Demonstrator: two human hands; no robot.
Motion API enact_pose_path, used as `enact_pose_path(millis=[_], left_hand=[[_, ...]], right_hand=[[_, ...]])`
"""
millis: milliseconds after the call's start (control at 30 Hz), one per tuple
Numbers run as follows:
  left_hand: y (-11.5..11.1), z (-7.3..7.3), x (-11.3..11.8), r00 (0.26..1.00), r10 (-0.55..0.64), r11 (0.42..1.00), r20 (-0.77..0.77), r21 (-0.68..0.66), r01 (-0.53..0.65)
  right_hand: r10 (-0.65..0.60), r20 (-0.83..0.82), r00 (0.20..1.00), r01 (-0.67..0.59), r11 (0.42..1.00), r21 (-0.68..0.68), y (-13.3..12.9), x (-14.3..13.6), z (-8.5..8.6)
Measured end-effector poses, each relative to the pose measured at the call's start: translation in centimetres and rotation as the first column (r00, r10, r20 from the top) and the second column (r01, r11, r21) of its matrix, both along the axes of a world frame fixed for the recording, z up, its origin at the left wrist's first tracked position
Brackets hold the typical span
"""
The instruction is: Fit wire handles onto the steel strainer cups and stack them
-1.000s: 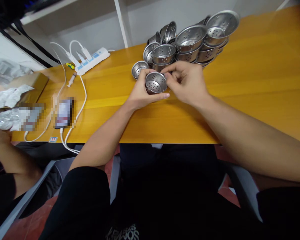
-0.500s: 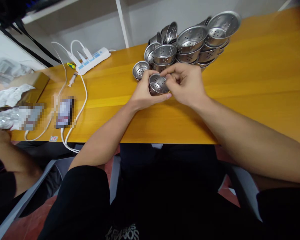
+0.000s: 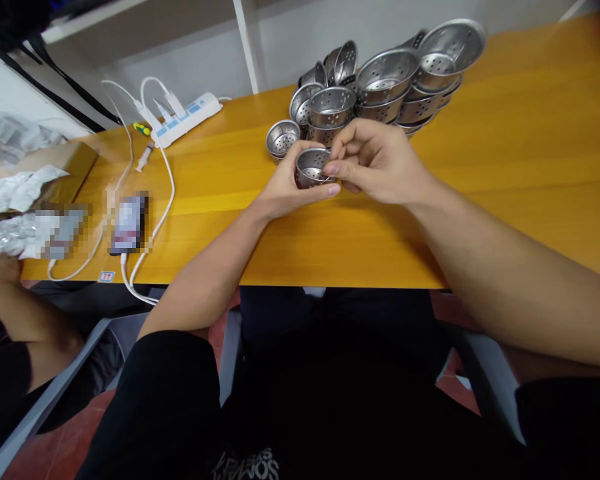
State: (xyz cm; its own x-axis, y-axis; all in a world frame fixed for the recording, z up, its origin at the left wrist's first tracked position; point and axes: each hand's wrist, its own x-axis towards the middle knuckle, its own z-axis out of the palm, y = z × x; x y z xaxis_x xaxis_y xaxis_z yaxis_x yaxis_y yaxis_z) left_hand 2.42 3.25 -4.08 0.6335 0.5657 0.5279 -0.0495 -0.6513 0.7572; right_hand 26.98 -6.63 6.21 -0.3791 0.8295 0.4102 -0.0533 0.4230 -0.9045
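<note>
A small perforated metal cup (image 3: 310,168) with a round rim is held just above the wooden table. My left hand (image 3: 290,187) is wrapped around its left side, thumb along the near side and fingers behind. Over the cup's right rim, my right hand (image 3: 375,163) has its thumb and index finger close together in a pinch. What lies between those fingertips is too small to make out. Behind both hands, more perforated metal cups stand in stacks, among them a small one (image 3: 283,139) on the left and a wide one (image 3: 387,75) to the right.
A white power strip (image 3: 187,121) with plugged-in cables lies at the back left, near a syringe (image 3: 145,157) and a yellow-green object (image 3: 141,129). A blurred-out phone (image 3: 130,223) is connected to a cable. Another person's arm (image 3: 25,313) rests at far left beside plastic bags (image 3: 17,233).
My right hand has shifted slightly, its thumb now reaching further left over the cup's rim. My left hand keeps its hold, with the cup tilted a little differently.
</note>
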Motion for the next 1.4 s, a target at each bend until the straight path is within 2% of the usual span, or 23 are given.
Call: enact_pose_path(millis=[133, 300, 500, 767, 1033, 1200, 1400], left_hand=[[-0.5, 0.6, 0.1, 1.0, 0.001, 1.0, -0.025, 0.019, -0.001], [-0.2, 0.4, 0.1, 0.999, 0.019, 0.998, -0.044, 0.055, -0.017], [-0.2, 0.3, 0.0, 0.995, 0.033, 0.998, -0.093, 0.06, -0.028], [-1.2, 2.0, 0.1, 0.991, 0.087, 0.996, -0.097, 0.027, -0.085], [-1.9, 2.8, 0.4, 0.992, 0.107, 0.994, -0.071, 0.041, -0.104], [-1.5, 2.5, 0.4, 0.988, 0.132, 0.99, -0.086, 0.06, -0.127], [-1.0, 1.9, 0.1, 0.994, 0.052, 0.998, -0.101, 0.052, -0.047]], right_hand=[[0.003, 0.002, 1.0, -0.003, 0.999, -0.033, 0.0, 0.0, -0.3], [0.005, -0.053, 0.999, -0.009, 0.996, -0.086, 0.2, 0.0, -0.8], [0.039, -0.051, 0.998, -0.041, 0.998, -0.037, 0.9, 0.3, -1.0], [-0.028, 0.005, 1.0, 0.028, 0.999, -0.025, 0.4, 0.4, -0.7], [-0.017, -0.018, 1.0, 0.017, 1.0, -0.014, 0.5, 0.2, -0.4], [0.002, -0.03, 1.0, -0.003, 1.0, -0.003, 0.6, 0.0, -0.5], [-0.014, -0.026, 1.0, 0.014, 1.0, -0.001, 0.6, 0.0, -0.4]])
